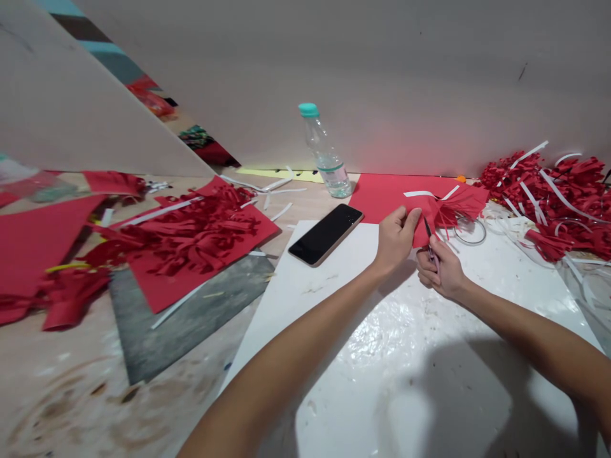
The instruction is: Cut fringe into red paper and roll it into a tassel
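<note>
My left hand (396,236) is closed, its thumb and fingers pinching a piece of red paper (424,224) with thin fringe strips along its right side. In my right hand (443,266) is a pair of scissors (432,249) with a dark pointed blade and a pinkish handle, the tip against the red paper. The fingers partly cover the handle. Behind both hands lies a larger red sheet (377,194), with a white paper strip (418,193) over it.
A white board (363,356) lies under my hands. Around it are a black phone (327,234), a plastic bottle (329,159) with a teal cap, a ring (470,231), fringed red paper (573,191) at right, and red sheets (162,280) with curled cuttings at left. A wall stands behind.
</note>
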Tool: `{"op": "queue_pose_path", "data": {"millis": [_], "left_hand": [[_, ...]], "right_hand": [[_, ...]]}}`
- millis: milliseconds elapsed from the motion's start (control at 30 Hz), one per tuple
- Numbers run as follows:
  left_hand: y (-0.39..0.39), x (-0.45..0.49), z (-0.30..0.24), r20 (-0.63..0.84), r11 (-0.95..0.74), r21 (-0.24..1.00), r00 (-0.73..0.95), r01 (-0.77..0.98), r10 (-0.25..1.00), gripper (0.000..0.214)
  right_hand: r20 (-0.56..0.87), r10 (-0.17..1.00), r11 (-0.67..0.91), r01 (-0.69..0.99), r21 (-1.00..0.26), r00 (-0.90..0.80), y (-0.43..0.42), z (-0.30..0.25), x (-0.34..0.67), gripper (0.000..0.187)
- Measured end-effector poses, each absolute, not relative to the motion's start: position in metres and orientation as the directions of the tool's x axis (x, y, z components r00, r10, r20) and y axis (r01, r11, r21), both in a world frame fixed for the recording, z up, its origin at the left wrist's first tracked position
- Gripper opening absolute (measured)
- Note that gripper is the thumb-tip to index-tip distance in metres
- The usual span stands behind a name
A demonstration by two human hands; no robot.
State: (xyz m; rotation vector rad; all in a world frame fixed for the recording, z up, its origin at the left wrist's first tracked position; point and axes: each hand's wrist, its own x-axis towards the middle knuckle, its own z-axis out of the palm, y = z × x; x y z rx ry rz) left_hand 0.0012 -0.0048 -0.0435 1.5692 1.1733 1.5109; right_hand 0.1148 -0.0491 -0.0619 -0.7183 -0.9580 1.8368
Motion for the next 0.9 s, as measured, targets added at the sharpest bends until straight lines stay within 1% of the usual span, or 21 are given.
{"op": "queue_pose_path", "data": {"millis": [67, 167, 367, 633, 800, 900], "left_hand": [[-0.0055, 0.0019, -0.0434, 0.396, -0.383, 0.912, -0.066, 0.147, 0.916, 0.046], [-0.0062, 0.0024, -0.0425, 0.383, -0.371, 0.918, -0.069, 0.140, 0.921, 0.046], [-0.0094, 0.0035, -0.0408, 0.349, -0.345, 0.933, -0.023, 0.107, 0.937, 0.039], [-0.0115, 0.0051, -0.0401, 0.339, -0.338, 0.939, -0.005, 0.071, 0.941, 0.037], [-0.0127, 0.0051, -0.0392, 0.340, -0.341, 0.939, 0.030, 0.042, 0.940, 0.036], [-0.0125, 0.0052, -0.0397, 0.341, -0.342, 0.939, 0.037, 0.035, 0.939, 0.036]], "right_hand": [[-0.073, 0.906, -0.276, -0.450, -0.849, -0.417, -0.0486, -0.0621, 0.1152, 0.063], [-0.066, 0.914, -0.266, -0.468, -0.843, -0.401, -0.0492, -0.0606, 0.1149, 0.063], [-0.083, 0.935, -0.264, -0.517, -0.814, -0.346, -0.0500, -0.0570, 0.1138, 0.051], [-0.074, 0.937, -0.251, -0.508, -0.824, -0.342, -0.0484, -0.0588, 0.1156, 0.050], [-0.102, 0.939, -0.273, -0.532, -0.801, -0.327, -0.0482, -0.0566, 0.1155, 0.044], [-0.116, 0.941, -0.280, -0.537, -0.796, -0.318, -0.0481, -0.0553, 0.1157, 0.046]]}}
